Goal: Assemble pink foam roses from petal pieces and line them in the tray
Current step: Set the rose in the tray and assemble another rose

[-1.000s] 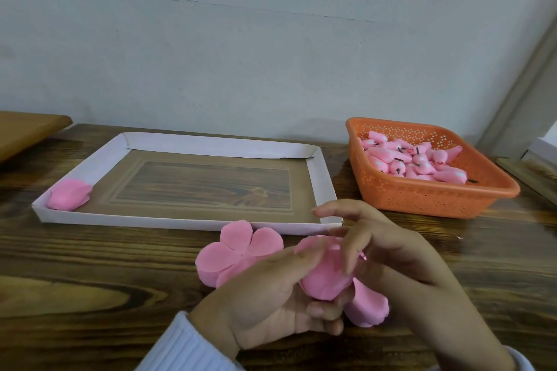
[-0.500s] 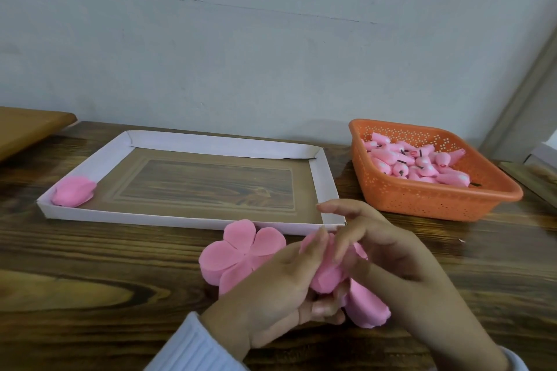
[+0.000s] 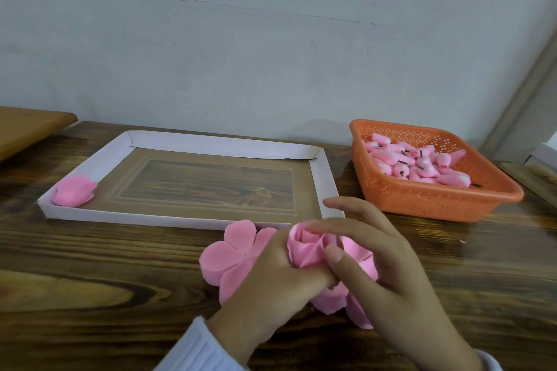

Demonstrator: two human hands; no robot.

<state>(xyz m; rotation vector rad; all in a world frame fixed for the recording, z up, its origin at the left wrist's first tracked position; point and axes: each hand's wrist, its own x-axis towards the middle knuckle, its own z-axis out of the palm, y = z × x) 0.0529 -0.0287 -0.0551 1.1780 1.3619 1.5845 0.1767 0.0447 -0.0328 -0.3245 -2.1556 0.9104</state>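
A half-wrapped pink foam rose (image 3: 310,250) sits between both hands just in front of the tray's near right corner. My left hand (image 3: 271,286) grips it from the left and below, fingers curled round its base. My right hand (image 3: 379,262) pinches its petals, thumb in front and fingers laid over the top. Loose petals (image 3: 331,300) hang under the hands. A flat flower-shaped petal piece (image 3: 232,253) lies on the table to the left. One finished rose (image 3: 73,195) lies in the near left corner of the white-rimmed tray (image 3: 327,184).
An orange perforated basket (image 3: 434,200) at the right holds several pink rose buds (image 3: 416,164) with dark stems. A lighter wooden board (image 3: 27,129) juts in at the far left. The wall runs close behind the dark wooden table (image 3: 90,280).
My hands closed tighter round the rose and folded its petals inward. The right thumb came to the front of the bud. The view shifted slightly.
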